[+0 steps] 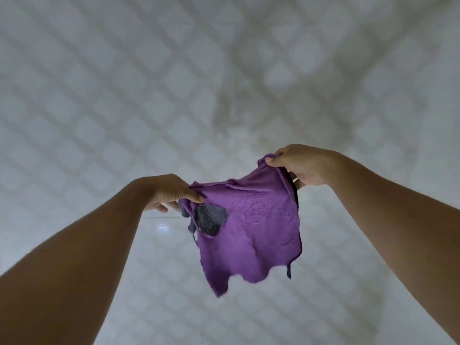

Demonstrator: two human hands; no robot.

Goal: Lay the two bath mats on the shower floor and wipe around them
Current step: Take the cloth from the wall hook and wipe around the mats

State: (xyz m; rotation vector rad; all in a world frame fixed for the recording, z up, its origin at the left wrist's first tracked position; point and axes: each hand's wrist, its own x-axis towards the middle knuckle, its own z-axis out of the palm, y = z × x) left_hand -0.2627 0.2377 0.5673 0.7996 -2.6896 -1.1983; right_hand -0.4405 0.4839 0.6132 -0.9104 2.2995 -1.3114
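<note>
Both hands up, stretching a ragged purple microfibre cloth (251, 225) between them: left hand (169, 192) pinches its left top corner, right hand (301, 165) pinches the right. Cloth hangs below the hands, limp, light, torn, dark hole near the left hand. Bunch it before wiping; edges likely fray. No mats visible.

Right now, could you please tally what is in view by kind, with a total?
Hands: 2, left hand and right hand, each gripping a top corner
Purple cloth: 1, torn, hanging between them
Bath mats: 0 visible
Total: 3
</note>
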